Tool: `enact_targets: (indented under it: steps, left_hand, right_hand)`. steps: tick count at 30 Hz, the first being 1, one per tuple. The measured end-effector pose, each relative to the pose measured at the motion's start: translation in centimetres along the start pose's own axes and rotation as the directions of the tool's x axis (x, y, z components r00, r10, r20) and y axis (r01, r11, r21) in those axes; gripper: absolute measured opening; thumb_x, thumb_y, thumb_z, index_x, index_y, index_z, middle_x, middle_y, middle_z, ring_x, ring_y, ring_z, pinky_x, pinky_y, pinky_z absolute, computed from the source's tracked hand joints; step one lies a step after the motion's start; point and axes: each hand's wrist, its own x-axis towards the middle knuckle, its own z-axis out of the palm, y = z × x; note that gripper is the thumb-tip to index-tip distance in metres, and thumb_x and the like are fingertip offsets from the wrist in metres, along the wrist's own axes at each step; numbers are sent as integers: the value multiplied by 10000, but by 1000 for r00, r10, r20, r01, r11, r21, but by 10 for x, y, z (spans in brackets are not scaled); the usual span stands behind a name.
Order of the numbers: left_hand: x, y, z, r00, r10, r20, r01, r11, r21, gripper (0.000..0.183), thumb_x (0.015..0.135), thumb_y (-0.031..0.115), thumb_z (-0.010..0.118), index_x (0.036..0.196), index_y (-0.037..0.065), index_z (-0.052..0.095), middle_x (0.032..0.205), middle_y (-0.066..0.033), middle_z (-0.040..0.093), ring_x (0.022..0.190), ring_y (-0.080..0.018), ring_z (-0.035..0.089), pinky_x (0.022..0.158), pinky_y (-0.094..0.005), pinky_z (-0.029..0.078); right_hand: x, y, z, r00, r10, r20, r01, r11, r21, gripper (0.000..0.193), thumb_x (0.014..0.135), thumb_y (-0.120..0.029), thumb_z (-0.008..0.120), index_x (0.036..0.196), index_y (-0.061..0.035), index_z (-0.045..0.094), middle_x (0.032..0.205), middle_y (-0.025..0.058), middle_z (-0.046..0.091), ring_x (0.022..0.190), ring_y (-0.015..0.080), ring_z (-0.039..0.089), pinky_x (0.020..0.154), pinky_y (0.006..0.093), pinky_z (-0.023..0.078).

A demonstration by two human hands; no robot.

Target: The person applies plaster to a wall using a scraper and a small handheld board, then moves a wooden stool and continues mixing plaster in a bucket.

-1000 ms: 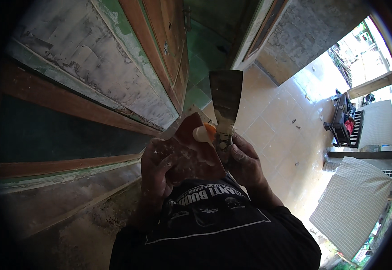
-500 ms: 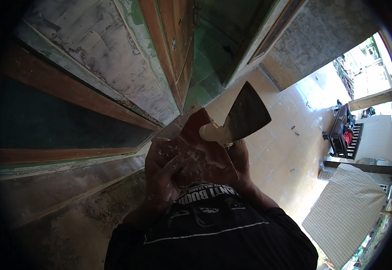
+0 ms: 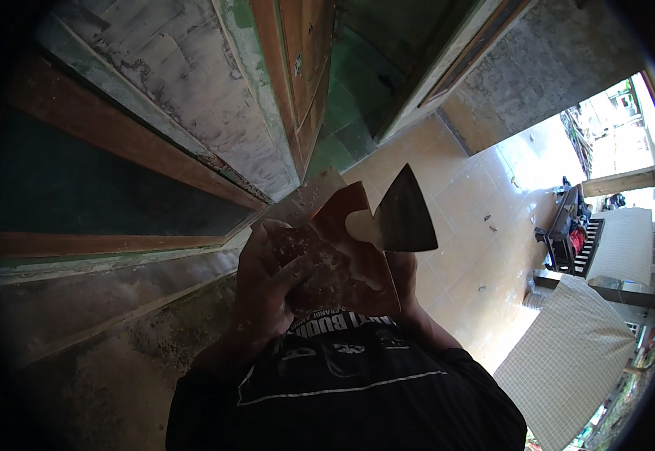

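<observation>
Head view: hands (image 3: pixel 262 289) hold a scraper (image 3: pixel 405 214) and red board (image 3: pixel 357 274) bearing pale paste (image 3: pixel 360 227).

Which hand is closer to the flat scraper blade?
The right hand. It's just below the scraper blade in the picture, partly hidden behind the red board. The left hand holds the board's left side, farther from the blade.

Red-brown board (image 3: pixel 327 267) with whitish specks, pale putty (image 3: pixel 360 226) at its right edge, against a dark, flared scraper (image 3: pixel 407 216).
</observation>
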Motion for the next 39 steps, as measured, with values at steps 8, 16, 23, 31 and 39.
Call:
enact_targets:
  steps: [8, 16, 23, 31, 39]
  left_hand:
    - [8, 4, -2, 999, -36, 38, 38, 996, -77, 255, 806, -42, 532, 1035, -7, 425, 882, -122, 567, 656, -123, 585, 506, -211, 482]
    - [15, 22, -12, 970, 89, 228, -39, 976, -215, 198, 829, -25, 496, 1021, -21, 449, 860, -119, 560, 609, -101, 573, 417, -182, 464]
    - [7, 23, -13, 979, 204, -1, -203, 975, -91, 208, 834, -21, 478, 1040, -3, 458, 843, -112, 561, 580, -104, 574, 377, -183, 445]
    - [-1, 0, -8, 996, 82, -41, -83, 996, -45, 236, 826, -46, 489, 1048, 7, 427, 909, -120, 556, 732, -143, 601, 561, -245, 530]
    - [-5, -7, -1, 992, 73, -107, -79, 996, -50, 236, 850, -2, 475, 1080, -5, 420, 919, -138, 548, 691, -149, 588, 493, -230, 504]
  right_hand:
    - [-1, 9, 5, 999, -34, -41, 36, 998, 54, 546, 746, 115, 601, 1233, 10, 377, 1220, 125, 422, 1175, 230, 464, 929, 320, 442]
    - [-11, 10, 0, 997, 20, 73, -23, 999, 38, 451, 839, 26, 517, 1262, 3, 362, 1186, 112, 453, 1116, 211, 487, 941, 322, 416]
    - [-5, -11, 0, 987, 119, 106, -159, 752, 639, 500, 926, -253, 466, 1317, 21, 314, 1175, 92, 491, 1052, 183, 501, 878, 303, 417]
    - [0, -20, 8, 993, -114, -40, 121, 946, 300, 475, 845, -33, 576, 1249, 21, 333, 1185, 133, 457, 1135, 208, 479, 915, 356, 448]
    - [11, -12, 18, 843, -451, -293, 374, 883, -285, 535, 728, -6, 718, 1145, 32, 383, 1183, 180, 450, 1109, 258, 516, 884, 340, 479]
